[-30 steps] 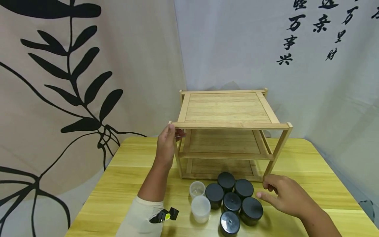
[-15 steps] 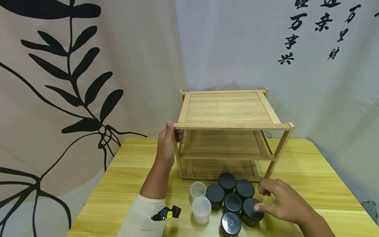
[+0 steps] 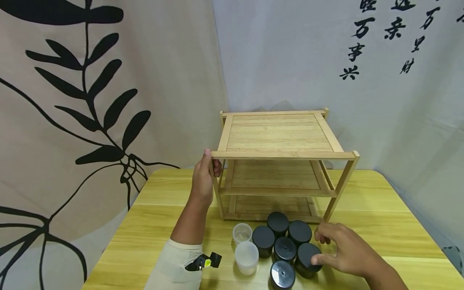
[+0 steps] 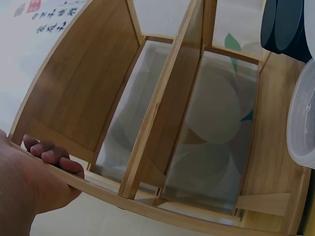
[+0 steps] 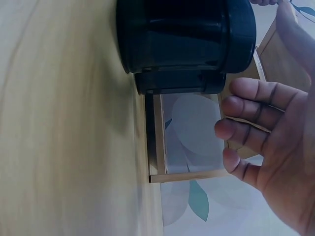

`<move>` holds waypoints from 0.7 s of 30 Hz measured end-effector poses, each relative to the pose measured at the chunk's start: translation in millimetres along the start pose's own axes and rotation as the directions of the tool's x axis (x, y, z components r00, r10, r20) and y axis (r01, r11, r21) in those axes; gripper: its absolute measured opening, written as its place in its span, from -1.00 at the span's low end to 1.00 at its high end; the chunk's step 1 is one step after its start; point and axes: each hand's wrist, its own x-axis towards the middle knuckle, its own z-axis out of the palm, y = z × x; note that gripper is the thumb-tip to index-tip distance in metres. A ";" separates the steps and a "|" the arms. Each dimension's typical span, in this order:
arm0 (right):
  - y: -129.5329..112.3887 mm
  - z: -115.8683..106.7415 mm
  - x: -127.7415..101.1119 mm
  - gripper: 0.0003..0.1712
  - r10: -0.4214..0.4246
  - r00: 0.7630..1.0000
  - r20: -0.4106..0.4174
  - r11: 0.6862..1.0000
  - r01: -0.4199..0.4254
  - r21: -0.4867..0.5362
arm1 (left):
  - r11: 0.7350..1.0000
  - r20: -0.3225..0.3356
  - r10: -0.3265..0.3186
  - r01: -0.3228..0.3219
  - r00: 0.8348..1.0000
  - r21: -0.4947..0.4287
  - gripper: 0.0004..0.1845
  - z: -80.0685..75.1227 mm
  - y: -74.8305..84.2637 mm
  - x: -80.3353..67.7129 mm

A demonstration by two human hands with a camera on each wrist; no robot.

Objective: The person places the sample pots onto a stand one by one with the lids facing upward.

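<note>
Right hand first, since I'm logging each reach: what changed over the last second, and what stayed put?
The right hand moved down and toward the black jars; its thumb now lies on the lid of the nearest black jar, not yet gripping it. The left hand still holds the front left corner post of the wooden shelf. Shelf, jars and clear cups did not move.

The right hand (image 3: 344,251) drops lower and slides left, its thumb now resting on the nearest black jar (image 3: 307,257).
</note>
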 end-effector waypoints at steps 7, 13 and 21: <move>-0.7 1.0 -3.7 -0.53 0.007 0.999 0.042 1.000 -0.007 0.006 | 1.000 -0.017 0.002 -0.002 1.000 -0.012 -0.45 2.4 -2.7 -0.3; 1.0 0.7 -3.7 -0.54 0.004 0.994 0.109 0.997 -0.012 0.070 | 0.999 -0.084 0.044 -0.044 0.995 -0.004 -0.42 9.1 -4.6 1.0; 6.0 2.0 -2.3 -0.54 0.006 0.980 0.197 0.982 -0.043 0.186 | 0.999 -0.087 0.034 -0.035 0.996 -0.017 -0.36 9.7 -3.7 2.2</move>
